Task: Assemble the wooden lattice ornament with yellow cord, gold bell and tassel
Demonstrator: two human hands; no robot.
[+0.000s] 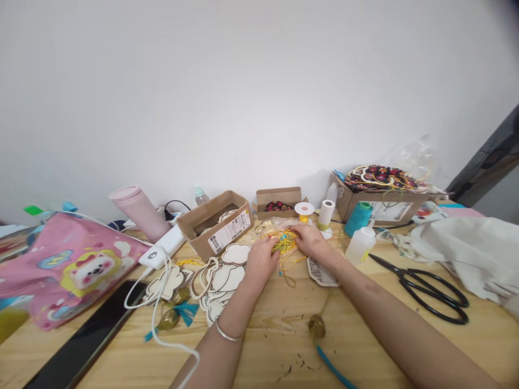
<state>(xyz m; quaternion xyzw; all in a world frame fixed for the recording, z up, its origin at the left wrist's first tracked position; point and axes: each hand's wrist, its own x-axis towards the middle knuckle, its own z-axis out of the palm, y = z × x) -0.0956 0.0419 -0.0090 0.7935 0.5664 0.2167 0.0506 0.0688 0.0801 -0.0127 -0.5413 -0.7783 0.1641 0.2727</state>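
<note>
My left hand [263, 258] and my right hand [311, 241] meet at a tangled bundle of yellow cord [287, 247] in the middle of the table. The fingers of both hands are bent in and close on the cord from either side, their tips partly hidden. A loose loop of the cord trails toward me on the wood. Something small and blue-green shows among the strands. Beneath my right wrist lies a pale wooden cutout with a lattice pattern [322, 273]. Cloud-shaped wooden cutouts [227, 278] are piled beside my left forearm.
Black scissors [432, 292], a squeeze bottle [360, 243] and a teal thread cone [359, 218] stand or lie to the right. An open cardboard box [221, 224] is behind the cutouts. A bell with a blue ribbon [316, 327] lies in front; a white cable [156, 319] crosses the left side.
</note>
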